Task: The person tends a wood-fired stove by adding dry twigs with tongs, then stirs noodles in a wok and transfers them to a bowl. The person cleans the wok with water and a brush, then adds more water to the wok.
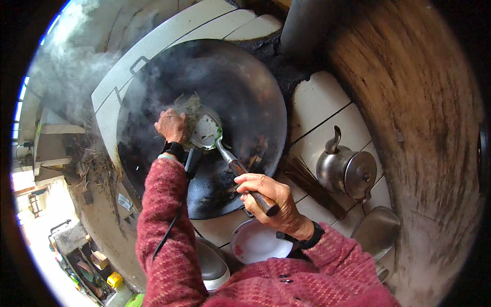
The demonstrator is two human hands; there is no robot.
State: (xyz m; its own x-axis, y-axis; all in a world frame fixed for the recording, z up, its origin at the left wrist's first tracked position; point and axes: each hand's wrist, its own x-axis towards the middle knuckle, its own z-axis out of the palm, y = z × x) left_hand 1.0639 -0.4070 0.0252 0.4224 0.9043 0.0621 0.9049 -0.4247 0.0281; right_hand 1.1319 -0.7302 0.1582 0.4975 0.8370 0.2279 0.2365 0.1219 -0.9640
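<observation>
A big blackened wok [245, 96] set into a white-tiled stove holds steam. My right hand [268, 195] grips the dark wooden handle [238, 169] of a metal wok spatula. Its broad head [207, 132] is down inside the wok and carries pale, cloudy liquid with green leafy bits. Beside that head, my left hand [171, 124] reaches over the wok with its fingers curled. A clump of pale, stringy material [190, 103] lies against the fingers and the spatula. Steam and the hand's own back hide whether the fingers hold it.
A metal kettle [333, 172] and a bundle of thin sticks [316, 190] rest on tiles right of the wok. Near my body are a white enamel basin [262, 240], a grey-lidded vessel [211, 261] and a round metal piece [378, 230]. A thick pipe [307, 27] rises behind the wok.
</observation>
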